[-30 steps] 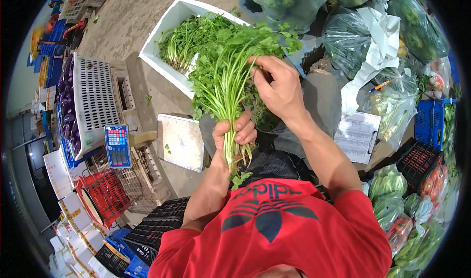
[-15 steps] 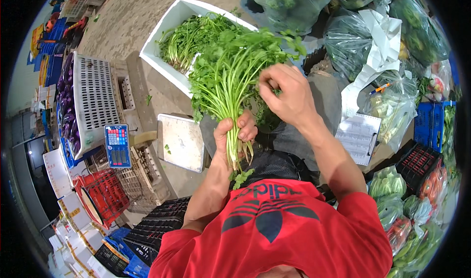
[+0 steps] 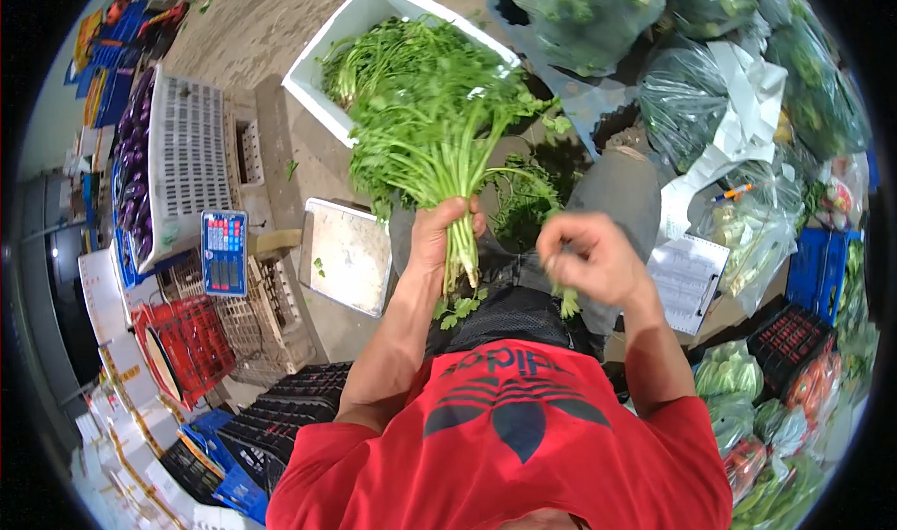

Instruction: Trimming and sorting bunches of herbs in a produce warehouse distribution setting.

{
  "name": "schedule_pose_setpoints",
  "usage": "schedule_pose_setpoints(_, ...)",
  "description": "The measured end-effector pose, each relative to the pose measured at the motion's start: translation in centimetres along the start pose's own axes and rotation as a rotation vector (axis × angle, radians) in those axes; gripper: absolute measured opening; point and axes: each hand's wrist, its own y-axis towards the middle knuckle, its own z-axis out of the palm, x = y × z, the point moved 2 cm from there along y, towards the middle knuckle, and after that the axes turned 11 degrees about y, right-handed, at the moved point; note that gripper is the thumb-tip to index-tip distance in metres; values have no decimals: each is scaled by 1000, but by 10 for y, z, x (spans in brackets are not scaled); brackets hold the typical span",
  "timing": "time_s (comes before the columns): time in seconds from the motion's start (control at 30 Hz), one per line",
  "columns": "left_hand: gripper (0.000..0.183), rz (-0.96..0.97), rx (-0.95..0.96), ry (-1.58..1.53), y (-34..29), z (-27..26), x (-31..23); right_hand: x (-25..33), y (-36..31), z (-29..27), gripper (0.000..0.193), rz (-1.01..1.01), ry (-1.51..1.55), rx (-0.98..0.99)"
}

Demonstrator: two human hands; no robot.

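My left hand grips a thick bunch of leafy green herbs by the stems, leaves pointing away from me. My right hand is drawn back near my lap, fingers pinched on a small green sprig. Behind the bunch, a white foam box holds more of the same herbs. More loose greens lie on my lap between the hands.
A weighing scale with a steel tray and a blue keypad stands at my left. White and red crates lie further left. Plastic bags of vegetables crowd the right, with a clipboard near my knee.
My right hand has come down from the top of the bunch to my lap, pulling a sprig away. The left hand keeps its hold on the bunch.
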Motion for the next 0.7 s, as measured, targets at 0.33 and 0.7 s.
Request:
schedule_pose_setpoints(0.33, 38, -59, -53, 477, -23, 19, -20, -25, 47, 15, 15, -85, -435, -452)
schedule_pose_setpoints(0.7, 46, -23, 2, 516, -30, 20, -12, -38, 90, 29, 14, -100, -285, -506)
